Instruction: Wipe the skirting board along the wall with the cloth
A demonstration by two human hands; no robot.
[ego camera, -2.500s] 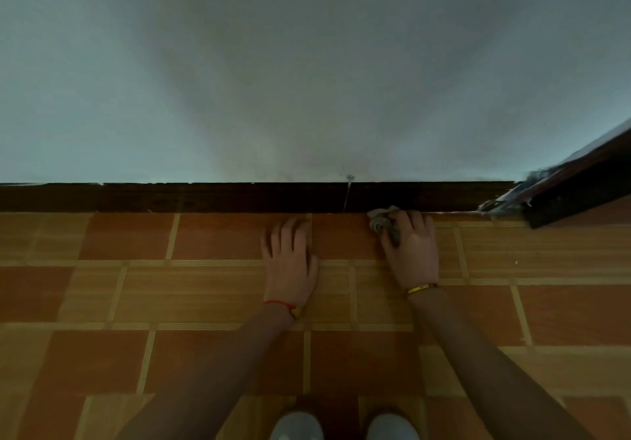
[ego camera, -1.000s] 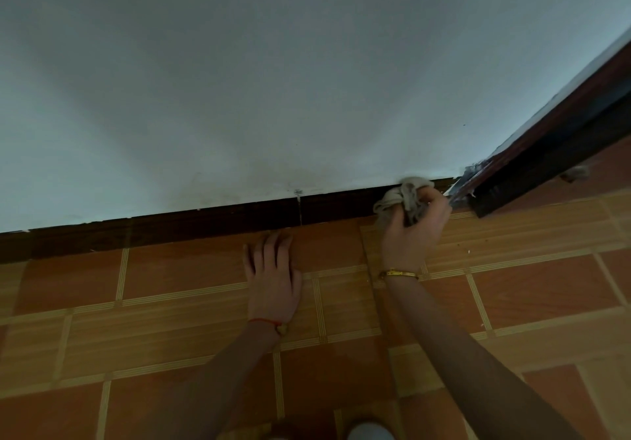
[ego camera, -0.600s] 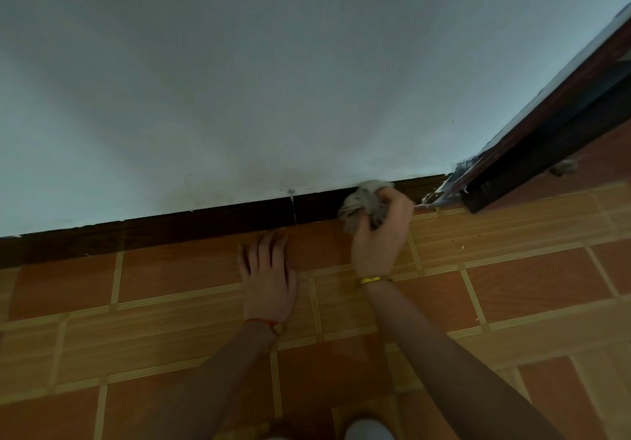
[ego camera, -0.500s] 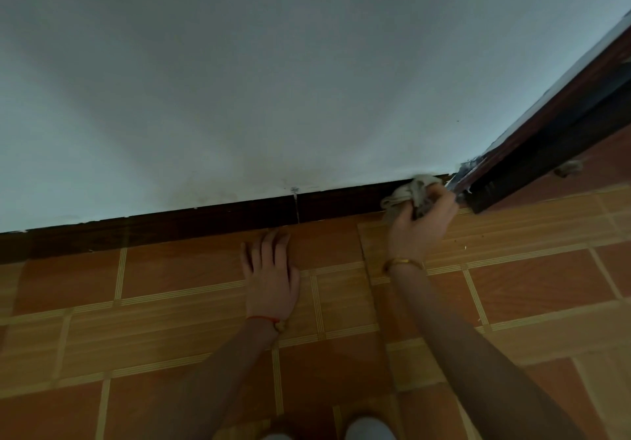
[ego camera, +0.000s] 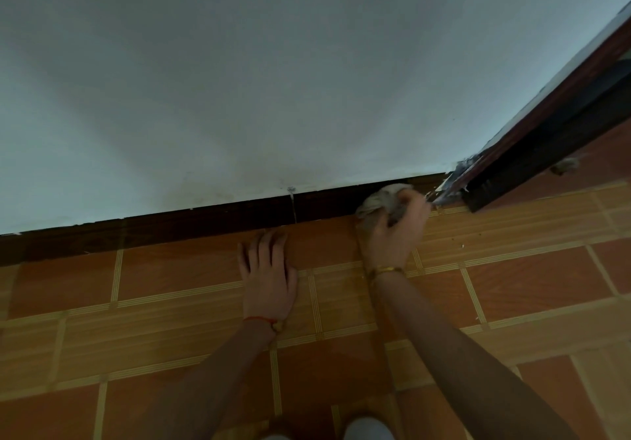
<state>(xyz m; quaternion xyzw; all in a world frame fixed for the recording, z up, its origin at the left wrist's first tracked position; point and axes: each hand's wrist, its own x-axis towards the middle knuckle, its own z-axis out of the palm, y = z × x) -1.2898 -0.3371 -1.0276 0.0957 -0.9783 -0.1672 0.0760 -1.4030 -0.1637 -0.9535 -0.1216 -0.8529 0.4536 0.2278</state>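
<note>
A dark brown skirting board (ego camera: 205, 219) runs along the foot of the pale wall (ego camera: 273, 80), rising toward the right. My right hand (ego camera: 396, 231) grips a bunched grey cloth (ego camera: 379, 198) and holds it against the skirting board near its right end, close to the door frame. My left hand (ego camera: 268, 274) rests flat on the floor tiles, fingers straight, its fingertips just short of the board. A thin vertical joint in the board (ego camera: 293, 205) lies between the two hands.
A dark door frame (ego camera: 546, 132) slants up at the right, with chipped paint at its base (ego camera: 454, 183). Orange-brown floor tiles (ego camera: 170, 320) fill the foreground. A small grey clump (ego camera: 565, 165) lies beyond the frame. My shoe tips (ego camera: 368, 429) show at the bottom edge.
My right hand has swept the cloth left and right along the board's right end; it now sits slightly left of where it was half a second ago. My left hand stays planted.
</note>
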